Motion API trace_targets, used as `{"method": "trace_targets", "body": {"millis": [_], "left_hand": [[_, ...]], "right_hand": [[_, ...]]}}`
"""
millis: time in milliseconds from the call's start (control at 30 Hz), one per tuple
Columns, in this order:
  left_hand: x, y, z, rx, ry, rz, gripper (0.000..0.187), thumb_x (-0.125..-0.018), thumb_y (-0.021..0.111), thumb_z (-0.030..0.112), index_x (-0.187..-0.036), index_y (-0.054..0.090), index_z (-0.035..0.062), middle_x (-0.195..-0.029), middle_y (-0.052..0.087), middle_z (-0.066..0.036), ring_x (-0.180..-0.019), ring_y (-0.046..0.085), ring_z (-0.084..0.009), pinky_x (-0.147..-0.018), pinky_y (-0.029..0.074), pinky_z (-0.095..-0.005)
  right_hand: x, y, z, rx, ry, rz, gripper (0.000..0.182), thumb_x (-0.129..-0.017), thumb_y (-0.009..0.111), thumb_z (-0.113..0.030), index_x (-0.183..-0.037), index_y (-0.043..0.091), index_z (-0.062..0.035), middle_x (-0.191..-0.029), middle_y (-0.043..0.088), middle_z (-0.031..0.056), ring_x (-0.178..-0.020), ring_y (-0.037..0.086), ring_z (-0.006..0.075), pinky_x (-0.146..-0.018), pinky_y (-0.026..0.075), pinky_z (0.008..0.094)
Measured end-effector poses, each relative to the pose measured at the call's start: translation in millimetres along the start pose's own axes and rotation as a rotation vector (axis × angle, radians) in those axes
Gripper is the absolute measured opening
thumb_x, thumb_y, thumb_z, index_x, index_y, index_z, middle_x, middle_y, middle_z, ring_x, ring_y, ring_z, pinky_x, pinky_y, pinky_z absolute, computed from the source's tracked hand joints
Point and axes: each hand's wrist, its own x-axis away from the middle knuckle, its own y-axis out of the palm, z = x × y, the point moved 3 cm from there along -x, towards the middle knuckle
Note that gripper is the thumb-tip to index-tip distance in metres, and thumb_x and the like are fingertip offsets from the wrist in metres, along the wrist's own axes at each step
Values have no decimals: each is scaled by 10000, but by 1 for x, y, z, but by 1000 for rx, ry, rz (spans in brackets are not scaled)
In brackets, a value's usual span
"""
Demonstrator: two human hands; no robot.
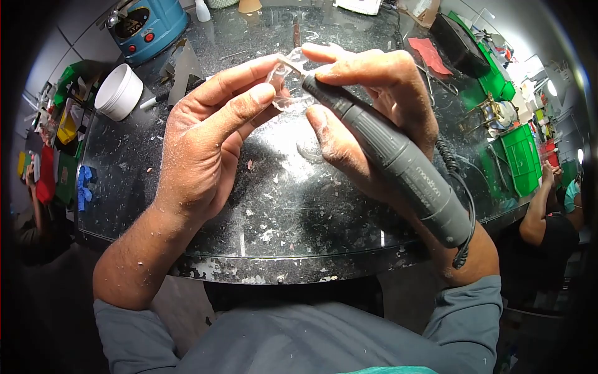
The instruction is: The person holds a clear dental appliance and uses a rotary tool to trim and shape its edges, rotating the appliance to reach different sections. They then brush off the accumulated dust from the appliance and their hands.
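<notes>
Above the middle of the dark, dust-speckled bench (274,230), my left hand (202,134) pinches a clear, arch-like plastic piece (280,84) between thumb and fingers. My right hand (380,93) is wrapped round a dark grey rotary handpiece (398,156), its body slanting down to the right with a coiled cord behind. The handpiece's thin metal tip (291,66) meets or nearly meets the upper edge of the clear piece; exact contact is hard to tell. Fine white dust covers my fingers.
A white tub (119,92) and a blue machine (149,31) stand at the back left. Red sheet material (430,56), a black box (460,45) and green bins (522,159) are on the right. Other people's arms (541,206) show at both sides.
</notes>
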Motion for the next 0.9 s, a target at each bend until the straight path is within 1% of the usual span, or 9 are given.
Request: {"method": "trace_targets", "body": {"millis": [200, 333, 400, 467, 500, 567, 667, 800, 900], "left_hand": [[0, 0, -1, 31, -17, 4, 359, -915, 568, 79, -1255, 539, -34, -1199, 607, -142, -1103, 588, -196, -1004, 443, -369], [0, 2, 0, 27, -14, 0, 362, -914, 569, 79, -1255, 536, -39, -1193, 610, -142, -1097, 592, -197, -998, 450, -370], [0, 2, 0, 48, -26, 10, 361, -914, 569, 77, -1253, 534, -43, -1188, 611, -142, -1094, 594, -198, -996, 454, -372], [1, 2, 0, 53, -30, 7, 360, -913, 569, 75, -1251, 534, -44, -1187, 611, -143, -1094, 594, -197, -995, 456, -371], [1, 2, -1, 59, -34, 4, 358, -913, 569, 73, -1250, 535, -44, -1185, 611, -143, -1094, 594, -195, -993, 458, -369], [0, 2, -1, 62, -36, 4, 357, -912, 569, 71, -1249, 535, -44, -1186, 610, -142, -1092, 595, -194, -994, 458, -365], [1, 2, -1, 62, -39, 4, 353, -912, 569, 65, -1246, 536, -44, -1188, 607, -140, -1091, 595, -191, -994, 460, -357], [0, 3, 1, 59, -35, -11, 349, -912, 569, 59, -1243, 536, -44, -1189, 604, -140, -1091, 596, -190, -991, 465, -349], [1, 3, 1, 45, -35, -1, 350, -910, 570, 57, -1244, 535, -43, -1187, 605, -141, -1091, 596, -190, -990, 467, -347]], "right_hand": [[-2, -1, 0, 35, -39, -28, 367, -765, 646, 88, -1094, 498, 19, -1068, 574, 162, -1133, 579, 301, -954, 466, 384], [-2, -2, -2, 28, -11, -41, 370, -764, 645, 92, -1093, 494, 18, -1077, 574, 177, -1150, 567, 301, -944, 468, 374], [-2, -1, -1, 34, -16, -39, 370, -763, 646, 93, -1092, 494, 20, -1077, 568, 170, -1139, 572, 298, -953, 465, 381], [-1, 0, 1, 1, -14, 17, 378, -758, 650, 87, -1096, 495, 23, -1064, 558, 153, -1118, 580, 292, -963, 459, 398], [-1, -1, 1, 1, -14, 18, 378, -758, 650, 87, -1096, 495, 23, -1064, 558, 153, -1118, 580, 292, -963, 459, 398], [-2, -2, -1, 65, -101, -44, 387, -755, 652, 80, -1104, 495, 25, -1047, 547, 140, -1102, 584, 295, -971, 454, 421], [-2, -1, 0, 60, -84, -5, 399, -751, 658, 74, -1112, 493, 28, -1040, 543, 137, -1095, 584, 306, -975, 453, 442], [-1, 0, -1, 85, -113, -32, 401, -751, 663, 73, -1110, 491, 29, -1041, 542, 137, -1094, 585, 314, -974, 458, 446], [-1, 0, -3, 98, -74, -1, 399, -752, 656, 87, -1108, 487, 28, -1050, 546, 146, -1107, 583, 314, -972, 465, 433]]}}
